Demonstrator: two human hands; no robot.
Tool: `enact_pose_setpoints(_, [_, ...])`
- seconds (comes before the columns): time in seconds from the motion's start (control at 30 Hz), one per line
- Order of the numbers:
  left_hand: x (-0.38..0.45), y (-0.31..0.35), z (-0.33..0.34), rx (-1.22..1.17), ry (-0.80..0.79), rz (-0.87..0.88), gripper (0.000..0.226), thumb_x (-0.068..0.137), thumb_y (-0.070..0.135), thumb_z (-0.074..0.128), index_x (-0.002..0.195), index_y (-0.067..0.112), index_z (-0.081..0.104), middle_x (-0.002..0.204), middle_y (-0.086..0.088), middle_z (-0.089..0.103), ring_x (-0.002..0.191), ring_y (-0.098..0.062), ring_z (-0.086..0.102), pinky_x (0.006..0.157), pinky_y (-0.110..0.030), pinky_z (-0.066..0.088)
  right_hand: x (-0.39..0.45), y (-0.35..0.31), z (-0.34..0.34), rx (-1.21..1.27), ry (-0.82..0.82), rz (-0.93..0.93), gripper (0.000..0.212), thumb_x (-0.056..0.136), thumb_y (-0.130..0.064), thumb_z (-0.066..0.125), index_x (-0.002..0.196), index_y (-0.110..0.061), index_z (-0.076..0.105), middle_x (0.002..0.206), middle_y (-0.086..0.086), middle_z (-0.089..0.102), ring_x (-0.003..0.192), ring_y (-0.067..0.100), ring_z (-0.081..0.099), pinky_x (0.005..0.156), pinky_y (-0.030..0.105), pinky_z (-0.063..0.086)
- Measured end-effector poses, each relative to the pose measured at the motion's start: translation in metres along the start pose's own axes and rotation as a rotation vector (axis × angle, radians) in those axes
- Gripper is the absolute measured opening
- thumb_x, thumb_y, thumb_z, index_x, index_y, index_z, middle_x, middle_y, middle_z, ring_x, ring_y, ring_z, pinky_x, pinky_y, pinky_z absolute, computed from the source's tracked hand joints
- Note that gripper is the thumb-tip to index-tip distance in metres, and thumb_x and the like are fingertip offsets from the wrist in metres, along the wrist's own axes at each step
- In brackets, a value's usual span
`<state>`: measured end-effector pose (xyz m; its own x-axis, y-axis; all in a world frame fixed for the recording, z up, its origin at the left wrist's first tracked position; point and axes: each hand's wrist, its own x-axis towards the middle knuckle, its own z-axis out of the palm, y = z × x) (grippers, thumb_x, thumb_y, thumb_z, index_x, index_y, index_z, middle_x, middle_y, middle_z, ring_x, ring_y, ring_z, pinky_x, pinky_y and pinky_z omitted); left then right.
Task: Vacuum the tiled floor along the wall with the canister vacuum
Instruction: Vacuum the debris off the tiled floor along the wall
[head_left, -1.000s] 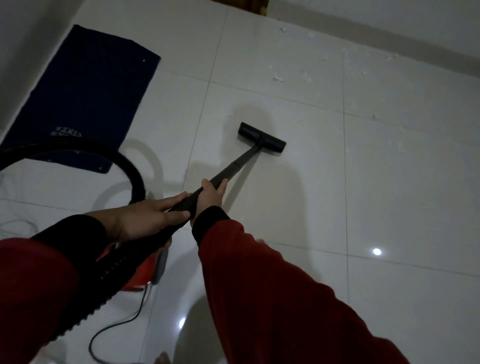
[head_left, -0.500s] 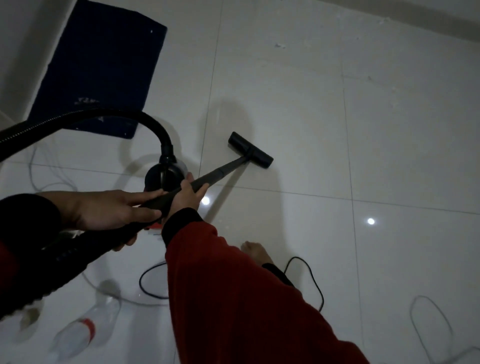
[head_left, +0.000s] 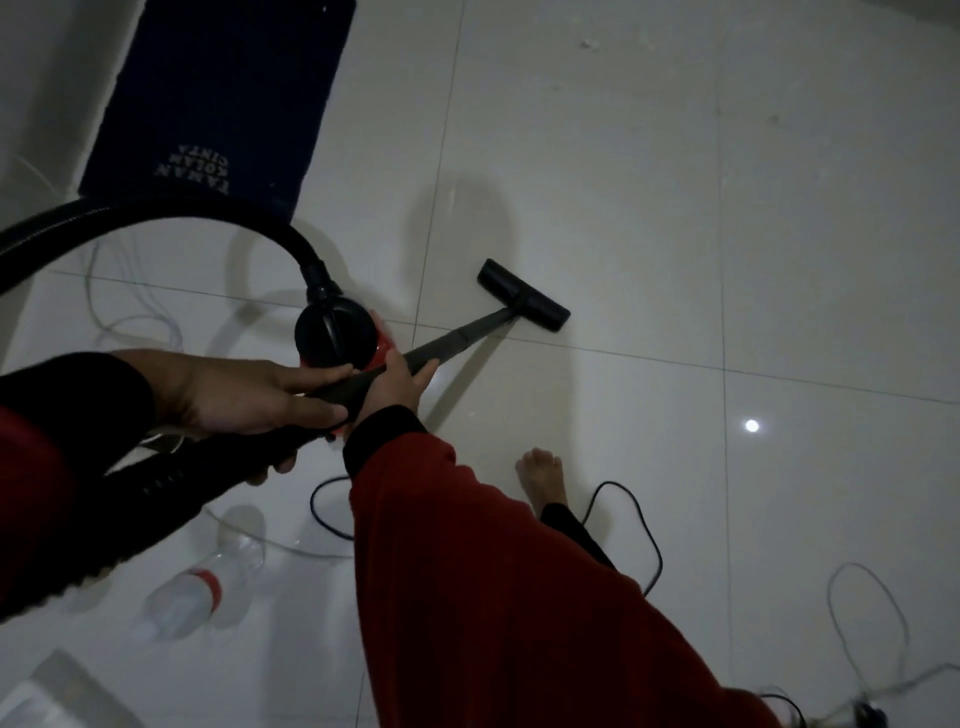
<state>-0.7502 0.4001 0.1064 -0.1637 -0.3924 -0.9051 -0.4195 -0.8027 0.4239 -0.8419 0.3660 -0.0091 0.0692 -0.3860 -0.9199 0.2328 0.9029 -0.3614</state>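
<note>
Vacuum wand (head_left: 457, 340) runs out ahead of you in the head view, slanting from your hands down to the black floor head (head_left: 523, 303), which sits flat on the pale tiled floor (head_left: 675, 234) right by a grout line. Your right hand (head_left: 397, 382) is the forward one, fingers curled round the wand, thumb lying along it. Your left hand (head_left: 249, 392) is just behind it, fingers pressed together and stretched along the top of the handle, thumb tucked underneath, so the grip is a clamp from both sides. Both arms are in red sleeves with dark cuffs.

Just beyond your hands sits the canister (head_left: 337, 335), round black top with a bit of red body showing, touching nothing but floor as far as you can see. Its black hose (head_left: 156, 218) arches up from the canister and sweeps off to your left edge, then comes back as the ribbed stretch under your left forearm.

Farther out on the left lies a dark blue mat (head_left: 218, 98) with pale lettering. A bare foot (head_left: 543, 478) is planted below the wand, with a black power cord (head_left: 639, 525) looping just beside it. Near your left elbow a clear plastic bottle (head_left: 192, 597) with a red band lies on its side. A thin pale cable (head_left: 872, 623) loops at lower right.
</note>
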Motion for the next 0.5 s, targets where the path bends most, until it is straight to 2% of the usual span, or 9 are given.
enact_pose_setpoints(0.1, [0.014, 0.017, 0.012, -0.065, 0.036, 0.047, 0.062, 0.092, 0.034, 0.051, 0.147, 0.039, 0.021, 0.067, -0.008, 0.057, 0.042, -0.009, 0.056, 0.045, -0.02, 0.048, 0.003, -0.028, -0.013, 0.012, -0.03, -0.063, 0.066, 0.096, -0.016, 0.046, 0.148, -0.044, 0.017, 0.133, 0.009, 0.053, 0.103, 0.027, 0.059, 0.091, 0.042, 0.051])
enact_pose_setpoints(0.17, [0.029, 0.025, 0.015, -0.124, 0.054, 0.05, 0.058, 0.096, 0.027, 0.047, 0.147, 0.037, 0.022, 0.079, -0.012, 0.059, 0.042, -0.008, 0.057, 0.044, -0.02, 0.048, 0.008, -0.047, -0.022, 0.008, -0.043, -0.061, 0.067, 0.096, -0.015, 0.047, 0.149, -0.041, 0.015, 0.118, 0.007, 0.057, 0.089, 0.022, 0.056, 0.084, 0.037, 0.047])
enact_pose_setpoints(0.2, [0.037, 0.03, 0.015, -0.139, 0.048, 0.052, 0.059, 0.096, 0.027, 0.047, 0.148, 0.037, 0.022, 0.086, -0.015, 0.06, 0.046, -0.009, 0.058, 0.044, -0.021, 0.049, 0.016, -0.054, -0.024, 0.005, -0.015, -0.039, 0.068, 0.096, -0.016, 0.048, 0.149, -0.041, 0.013, 0.109, 0.005, 0.059, 0.09, 0.022, 0.056, 0.088, 0.037, 0.047])
enact_pose_setpoints(0.23, [0.047, 0.034, 0.014, -0.154, 0.044, 0.067, 0.06, 0.095, 0.027, 0.048, 0.148, 0.036, 0.022, 0.088, -0.015, 0.06, 0.05, -0.011, 0.058, 0.045, -0.023, 0.05, 0.023, -0.06, -0.024, -0.024, 0.007, -0.028, 0.068, 0.097, -0.017, 0.047, 0.149, -0.041, 0.012, 0.111, 0.005, 0.059, 0.098, 0.025, 0.057, 0.095, 0.039, 0.047])
enact_pose_setpoints(0.3, [0.065, 0.045, 0.013, -0.218, 0.066, 0.099, 0.059, 0.096, 0.025, 0.048, 0.148, 0.035, 0.023, 0.072, -0.009, 0.061, 0.05, -0.012, 0.057, 0.043, -0.023, 0.05, 0.038, -0.074, -0.023, -0.119, 0.03, -0.045, 0.069, 0.096, -0.02, 0.047, 0.149, -0.044, 0.01, 0.138, 0.01, 0.049, 0.116, 0.031, 0.053, 0.103, 0.045, 0.043])
enact_pose_setpoints(0.33, [0.074, 0.051, 0.012, -0.247, 0.07, 0.11, 0.058, 0.096, 0.025, 0.048, 0.148, 0.035, 0.024, 0.065, -0.006, 0.061, 0.049, -0.012, 0.057, 0.041, -0.023, 0.05, 0.047, -0.083, -0.023, -0.145, 0.04, -0.051, 0.07, 0.096, -0.021, 0.048, 0.149, -0.045, 0.01, 0.144, 0.01, 0.043, 0.12, 0.032, 0.052, 0.104, 0.047, 0.043])
enact_pose_setpoints(0.4, [0.092, 0.066, 0.008, -0.306, 0.077, 0.109, 0.06, 0.095, 0.027, 0.049, 0.148, 0.036, 0.022, 0.061, -0.006, 0.062, 0.052, -0.016, 0.058, 0.043, -0.024, 0.052, 0.068, -0.103, -0.022, -0.182, 0.047, -0.075, 0.071, 0.095, -0.022, 0.049, 0.148, -0.047, 0.008, 0.146, 0.009, 0.04, 0.12, 0.033, 0.052, 0.105, 0.048, 0.042])
enact_pose_setpoints(0.5, [0.12, 0.089, -0.002, -0.369, 0.067, 0.103, 0.066, 0.093, 0.033, 0.052, 0.148, 0.042, 0.018, 0.057, -0.012, 0.063, 0.047, -0.021, 0.058, 0.043, -0.028, 0.052, 0.096, -0.137, -0.022, -0.233, 0.036, -0.078, 0.072, 0.094, -0.025, 0.048, 0.147, -0.05, 0.006, 0.147, 0.009, 0.04, 0.12, 0.034, 0.052, 0.105, 0.05, 0.042])
